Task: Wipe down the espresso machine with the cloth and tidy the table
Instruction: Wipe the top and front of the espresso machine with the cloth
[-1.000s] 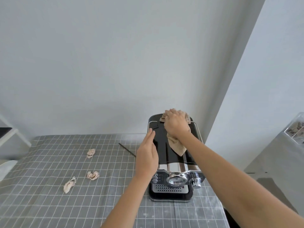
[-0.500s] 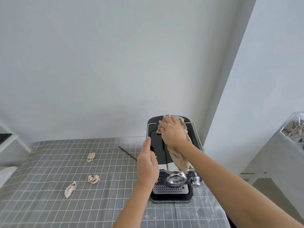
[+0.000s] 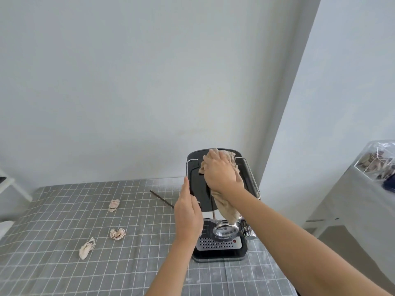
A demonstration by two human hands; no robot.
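Grey checked table (image 3: 64, 210) set against pale wall; espresso machine (image 3: 215, 246) stood at right end, long axis running away from person. Cloth (image 3: 226, 208) pressed flat on machine top under right hand (image 3: 220, 174), fingers together, tail trailing toward front. Left hand (image 3: 188, 218) braced on left side, fingers straight, together. Next stroke judged along that axis.

Both forearms bare — no sleeves; left hand (image 3: 188, 214) & right hand (image 3: 220, 171) ungloved.

Glossy black machine top (image 3: 197, 184), soft cloth (image 3: 226, 208)
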